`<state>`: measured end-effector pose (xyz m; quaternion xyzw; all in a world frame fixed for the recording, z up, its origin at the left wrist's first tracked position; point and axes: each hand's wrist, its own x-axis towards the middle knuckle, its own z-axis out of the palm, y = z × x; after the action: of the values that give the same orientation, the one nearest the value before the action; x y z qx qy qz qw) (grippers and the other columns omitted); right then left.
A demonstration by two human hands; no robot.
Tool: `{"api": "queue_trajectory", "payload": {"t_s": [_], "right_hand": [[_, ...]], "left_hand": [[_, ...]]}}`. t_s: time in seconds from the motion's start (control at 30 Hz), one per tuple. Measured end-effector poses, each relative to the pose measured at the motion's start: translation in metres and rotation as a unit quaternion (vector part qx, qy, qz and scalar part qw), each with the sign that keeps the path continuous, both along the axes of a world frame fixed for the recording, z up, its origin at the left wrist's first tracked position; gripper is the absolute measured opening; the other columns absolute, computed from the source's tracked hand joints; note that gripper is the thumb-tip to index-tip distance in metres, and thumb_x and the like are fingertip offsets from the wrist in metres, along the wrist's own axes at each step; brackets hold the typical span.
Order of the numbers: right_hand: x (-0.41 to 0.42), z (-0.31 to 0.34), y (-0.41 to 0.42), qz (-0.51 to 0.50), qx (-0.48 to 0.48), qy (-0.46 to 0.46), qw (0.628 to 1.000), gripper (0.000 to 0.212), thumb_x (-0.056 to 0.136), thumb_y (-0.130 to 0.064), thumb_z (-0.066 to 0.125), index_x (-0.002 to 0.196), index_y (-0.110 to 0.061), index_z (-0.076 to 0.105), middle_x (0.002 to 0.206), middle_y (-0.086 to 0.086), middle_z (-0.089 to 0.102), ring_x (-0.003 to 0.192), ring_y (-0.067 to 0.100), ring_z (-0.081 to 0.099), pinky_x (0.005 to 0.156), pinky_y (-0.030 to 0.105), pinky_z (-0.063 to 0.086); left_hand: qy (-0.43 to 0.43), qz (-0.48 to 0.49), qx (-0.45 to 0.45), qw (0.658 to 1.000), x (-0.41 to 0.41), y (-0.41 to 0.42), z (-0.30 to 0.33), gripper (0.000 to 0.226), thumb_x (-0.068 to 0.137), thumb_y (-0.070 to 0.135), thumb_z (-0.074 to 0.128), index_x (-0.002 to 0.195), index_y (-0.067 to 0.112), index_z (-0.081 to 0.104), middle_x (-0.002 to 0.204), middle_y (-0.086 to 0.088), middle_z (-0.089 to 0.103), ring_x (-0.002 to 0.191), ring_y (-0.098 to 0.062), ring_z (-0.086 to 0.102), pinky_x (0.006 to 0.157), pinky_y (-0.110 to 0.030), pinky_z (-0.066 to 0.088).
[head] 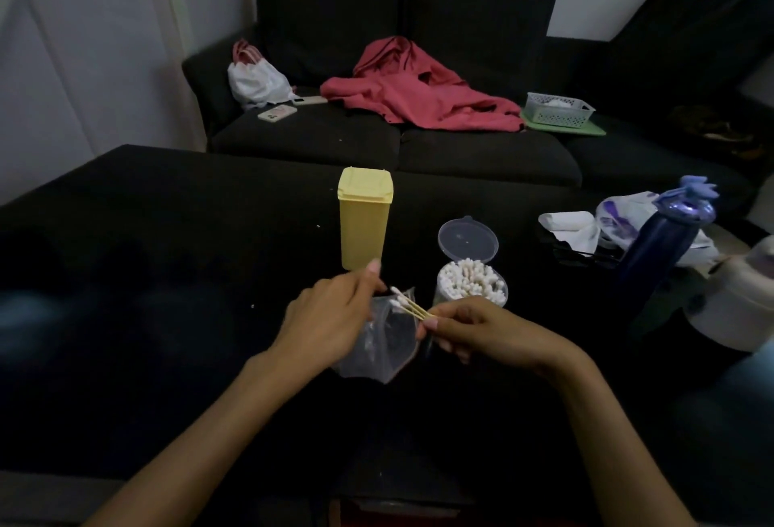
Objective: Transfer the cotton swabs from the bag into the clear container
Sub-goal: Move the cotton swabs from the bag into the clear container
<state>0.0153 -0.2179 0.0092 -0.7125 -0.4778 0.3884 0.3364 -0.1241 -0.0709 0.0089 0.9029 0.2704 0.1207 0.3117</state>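
Above the dark desk [167,233], the left hand [331,317] grips the clear plastic bag [377,355] while the right hand [481,332] pinches a few cotton swabs [408,305] at its mouth, beside the swab-filled clear container [471,281] with its lid [468,239] open.

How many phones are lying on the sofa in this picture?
2. One phone, in a pale case, lies on the left seat cushion of the sofa. A second phone lies just behind it, beside the white bag. The red garment may hide more.
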Motion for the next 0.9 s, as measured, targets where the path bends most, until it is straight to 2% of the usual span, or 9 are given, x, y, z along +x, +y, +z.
{"api": "queue_trajectory", "payload": {"t_s": [0.07,0.17,0.27,0.37,0.47,0.57,0.67,0.8,0.9], "right_hand": [[-0.001,0.003,-0.003,0.003,0.013,0.010,1.000,0.023,0.099,-0.022,0.043,0.095,-0.011,0.063,0.070,-0.001,0.049,0.063,0.007,0.047,0.058,0.015,0.042],[0.000,0.005,-0.008,-0.006,0.019,0.011,1.000,0.025,0.100,-0.020,0.041,0.098,-0.008,0.062,0.070,-0.002,0.049,0.063,0.005,0.048,0.059,0.014,0.043],[0.005,0.009,-0.015,-0.038,0.033,0.007,0.999,0.025,0.100,-0.015,0.039,0.102,-0.007,0.063,0.069,-0.002,0.051,0.063,0.006,0.048,0.059,0.014,0.043],[0.014,0.014,-0.027,-0.086,0.056,0.038,0.994,0.025,0.099,-0.011,0.041,0.104,-0.005,0.064,0.069,-0.001,0.054,0.061,0.007,0.050,0.057,0.012,0.045],[0.026,0.018,-0.036,-0.123,0.068,0.064,0.988,0.026,0.097,-0.012,0.046,0.111,0.001,0.064,0.076,0.008,0.061,0.066,0.011,0.055,0.063,0.017,0.048],[0.035,0.025,-0.043,-0.162,0.085,0.114,0.977,0.025,0.094,-0.012,0.050,0.114,-0.008,0.065,0.096,0.018,0.067,0.081,0.017,0.061,0.076,0.023,0.055],[0.039,0.032,-0.042,-0.234,0.150,0.193,0.941,0.019,0.091,-0.009,0.055,0.104,-0.014,0.067,0.099,0.014,0.070,0.086,0.017,0.065,0.079,0.024,0.056],[0.039,0.027,-0.027,-0.315,0.246,0.378,0.835,0.021,0.082,-0.016,0.066,0.101,-0.010,0.069,0.096,0.006,0.072,0.089,0.010,0.067,0.077,0.018,0.056],[0.037,0.020,-0.018,-0.337,0.279,0.376,0.817,0.025,0.081,-0.017,0.066,0.105,-0.009,0.069,0.096,0.005,0.070,0.087,0.010,0.065,0.080,0.019,0.054]], "left_hand": [[0.053,-0.039,-0.037,0.997,0.015,-0.014,0.009,0.052,0.099,0.051,0.011,0.092,0.028,0.057,0.075,0.005,0.061,0.078,-0.012,0.060,0.086,-0.040,0.050],[0.056,-0.041,-0.045,0.997,0.038,-0.025,0.008,0.056,0.101,0.047,0.014,0.086,0.017,0.059,0.091,-0.007,0.065,0.092,-0.024,0.061,0.093,-0.043,0.045],[-0.010,-0.022,-0.163,0.986,0.055,-0.031,0.004,0.047,0.103,0.035,0.026,0.072,0.016,0.055,0.069,-0.004,0.053,0.063,-0.013,0.054,0.065,-0.027,0.044],[-0.063,-0.030,-0.317,0.946,0.063,-0.039,0.009,0.034,0.101,0.029,0.039,0.080,0.012,0.058,0.058,0.002,0.042,0.039,0.000,0.038,0.039,-0.013,0.031],[-0.090,-0.054,-0.332,0.938,0.067,-0.039,0.014,0.027,0.094,0.029,0.054,0.086,0.009,0.069,0.056,0.006,0.054,0.043,0.004,0.049,0.043,-0.008,0.038],[-0.109,-0.067,-0.347,0.929,0.071,-0.039,0.021,0.020,0.087,0.027,0.064,0.094,0.011,0.072,0.064,0.008,0.065,0.052,0.006,0.059,0.049,-0.007,0.044],[-0.149,-0.053,-0.360,0.919,0.080,-0.040,0.023,0.020,0.083,0.026,0.068,0.095,0.010,0.072,0.071,0.004,0.069,0.057,0.005,0.063,0.053,-0.007,0.046],[-0.185,-0.024,-0.418,0.889,0.096,-0.043,0.023,0.025,0.082,0.031,0.069,0.094,0.009,0.073,0.066,0.007,0.069,0.065,0.000,0.065,0.057,-0.010,0.048],[-0.196,-0.020,-0.479,0.855,0.106,-0.046,0.022,0.021,0.083,0.030,0.069,0.092,0.011,0.073,0.067,0.007,0.071,0.066,0.001,0.067,0.058,-0.010,0.050]]}}
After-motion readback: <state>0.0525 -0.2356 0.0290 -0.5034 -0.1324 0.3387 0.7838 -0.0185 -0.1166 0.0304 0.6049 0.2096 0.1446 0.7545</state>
